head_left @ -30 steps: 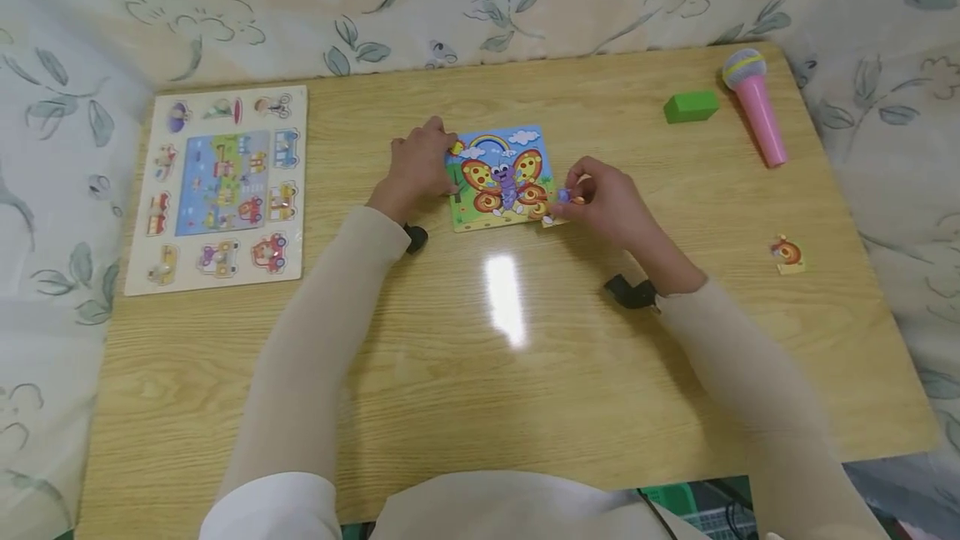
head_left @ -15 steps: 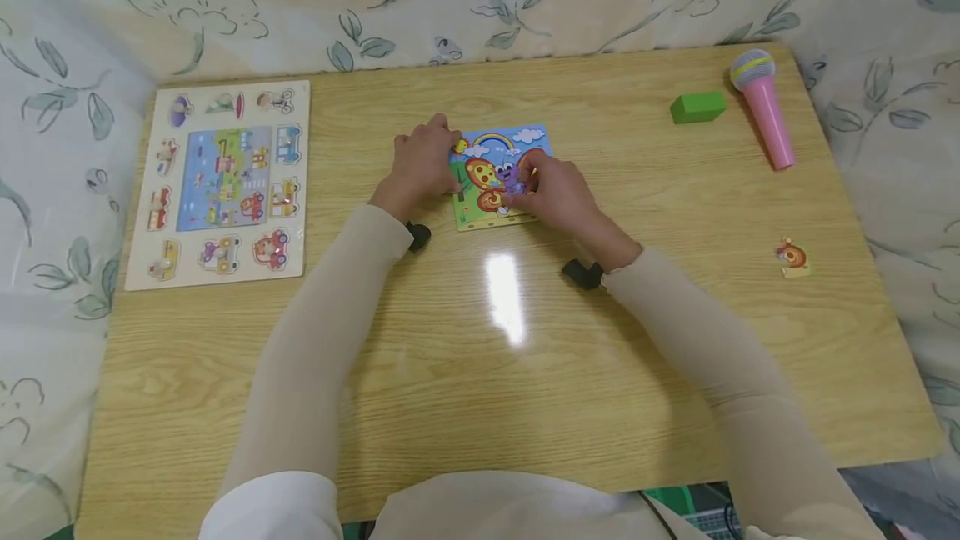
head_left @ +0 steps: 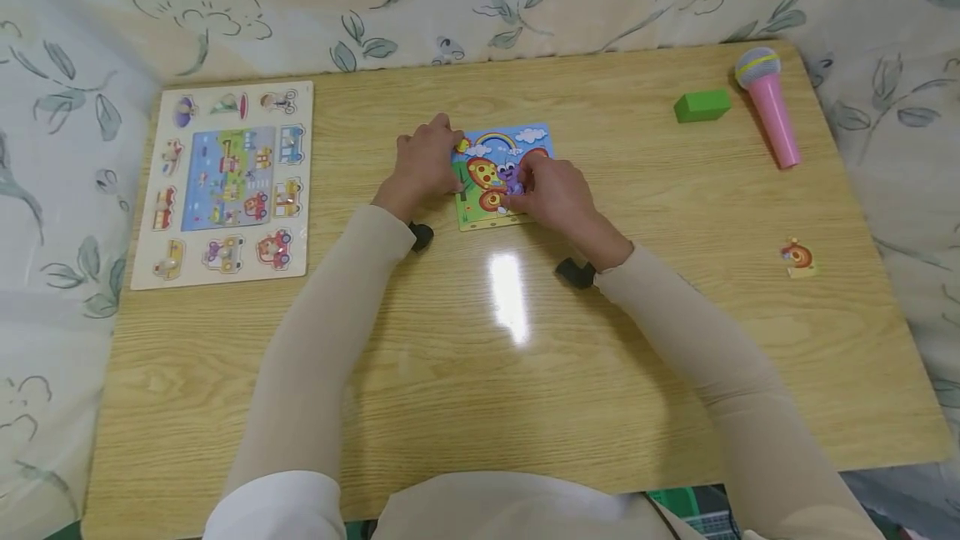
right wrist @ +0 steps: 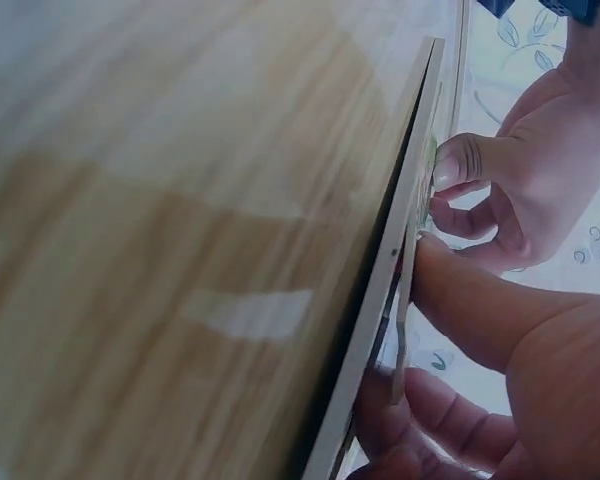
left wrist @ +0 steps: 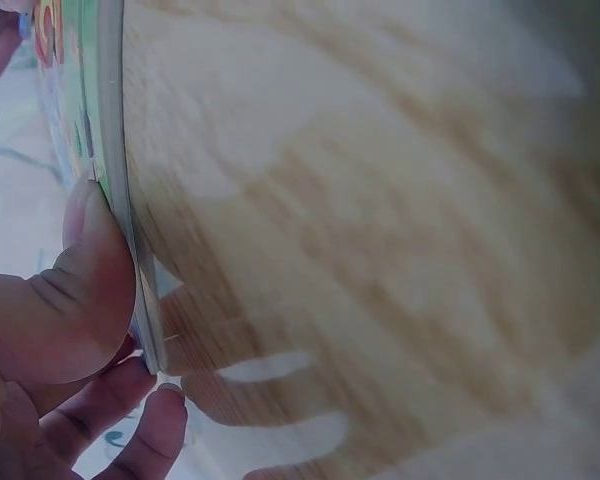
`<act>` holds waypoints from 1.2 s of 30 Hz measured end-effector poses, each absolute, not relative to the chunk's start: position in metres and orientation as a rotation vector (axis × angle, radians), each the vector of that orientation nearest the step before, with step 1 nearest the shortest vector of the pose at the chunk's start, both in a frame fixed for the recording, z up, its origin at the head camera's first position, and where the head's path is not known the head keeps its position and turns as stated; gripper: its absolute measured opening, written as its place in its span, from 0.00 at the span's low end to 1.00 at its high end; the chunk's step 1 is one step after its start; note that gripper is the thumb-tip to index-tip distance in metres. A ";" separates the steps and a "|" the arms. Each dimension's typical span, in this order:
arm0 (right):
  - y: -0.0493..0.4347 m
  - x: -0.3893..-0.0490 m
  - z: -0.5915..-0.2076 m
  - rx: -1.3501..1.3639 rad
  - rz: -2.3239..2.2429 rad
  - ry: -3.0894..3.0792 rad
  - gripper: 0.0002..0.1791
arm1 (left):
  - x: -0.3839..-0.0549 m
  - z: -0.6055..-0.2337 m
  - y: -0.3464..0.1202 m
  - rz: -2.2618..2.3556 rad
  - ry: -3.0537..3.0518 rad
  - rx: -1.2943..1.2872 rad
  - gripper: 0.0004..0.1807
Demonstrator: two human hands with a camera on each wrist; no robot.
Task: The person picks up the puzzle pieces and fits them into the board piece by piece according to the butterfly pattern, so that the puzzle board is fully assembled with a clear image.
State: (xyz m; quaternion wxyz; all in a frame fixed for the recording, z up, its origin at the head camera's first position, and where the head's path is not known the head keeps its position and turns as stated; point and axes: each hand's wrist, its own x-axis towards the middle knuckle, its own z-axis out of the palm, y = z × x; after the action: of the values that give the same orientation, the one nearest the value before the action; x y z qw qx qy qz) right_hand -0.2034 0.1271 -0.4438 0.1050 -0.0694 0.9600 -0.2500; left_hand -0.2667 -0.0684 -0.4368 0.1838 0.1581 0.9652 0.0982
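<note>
A small butterfly jigsaw board lies on the table ahead of me. My left hand holds its left side, the thumb against the edge and the fingers around the far corner. Over the right half of the picture, my right hand pinches a thin jigsaw piece between thumb and fingers. In the right wrist view that piece leans slightly away from the board's face. The hand hides most of the butterfly's right wings. Far to the right lies a loose snail-like jigsaw piece.
A larger vehicle peg puzzle lies at the table's left. At the back right are a green block and a pink toy microphone. Floral cloth hangs along the table's back edge.
My right hand has moved left with the jigsaw piece, from beside the board's right edge to over its picture, and then nearly stopped. The left hand keeps its hold.
</note>
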 end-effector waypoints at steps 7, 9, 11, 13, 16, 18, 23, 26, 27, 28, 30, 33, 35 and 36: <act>0.130 -0.202 -0.445 -0.188 -0.668 2.806 0.22 | -0.266 -0.437 -0.065 0.264 2.713 0.435 0.46; 0.130 -0.201 -0.445 -0.167 -0.651 2.796 0.22 | -0.265 -0.438 -0.063 0.260 2.711 0.431 0.46; 0.131 -0.201 -0.445 -0.158 -0.645 2.792 0.21 | -0.265 -0.438 -0.062 0.264 2.710 0.428 0.46; 0.131 -0.200 -0.446 -0.162 -0.637 2.797 0.19 | -0.264 -0.437 -0.062 0.269 2.706 0.424 0.46; 0.130 -0.200 -0.446 -0.187 -0.646 2.816 0.18 | -0.264 -0.436 -0.063 0.267 2.710 0.414 0.46; 0.129 -0.201 -0.446 -0.201 -0.652 2.829 0.17 | -0.265 -0.435 -0.064 0.261 2.713 0.411 0.46; 0.128 -0.202 -0.444 -0.248 -0.685 2.809 0.15 | -0.266 -0.434 -0.067 0.261 2.710 0.415 0.46; 0.136 -0.196 -0.442 -0.300 -0.777 2.767 0.12 | -0.266 -0.435 -0.067 0.271 2.704 0.414 0.46; 0.141 -0.194 -0.440 -0.311 -0.817 2.765 0.12 | -0.266 -0.436 -0.067 0.272 2.704 0.416 0.46; 0.148 -0.191 -0.438 -0.317 -0.848 2.772 0.11 | -0.266 -0.436 -0.068 0.275 2.705 0.418 0.46; 0.168 -0.185 -0.434 -0.296 -0.905 2.803 0.12 | -0.266 -0.435 -0.067 0.278 2.714 0.422 0.46; 0.211 -0.173 -0.424 -0.195 -0.895 2.889 0.13 | -0.266 -0.434 -0.067 0.275 2.722 0.426 0.46; 0.246 -0.162 -0.417 -0.095 -0.841 2.928 0.16 | -0.266 -0.433 -0.066 0.272 2.718 0.423 0.46; 0.265 -0.156 -0.414 -0.043 -0.796 2.935 0.18 | -0.266 -0.433 -0.066 0.268 2.713 0.422 0.46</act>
State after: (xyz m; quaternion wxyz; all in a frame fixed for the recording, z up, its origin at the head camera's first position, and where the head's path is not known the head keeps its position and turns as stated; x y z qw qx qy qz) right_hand -0.1559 0.2649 -0.4138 0.0503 -0.0140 0.9638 -0.2613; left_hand -0.2662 -0.0664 -0.4330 0.1904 0.1503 0.9654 0.0955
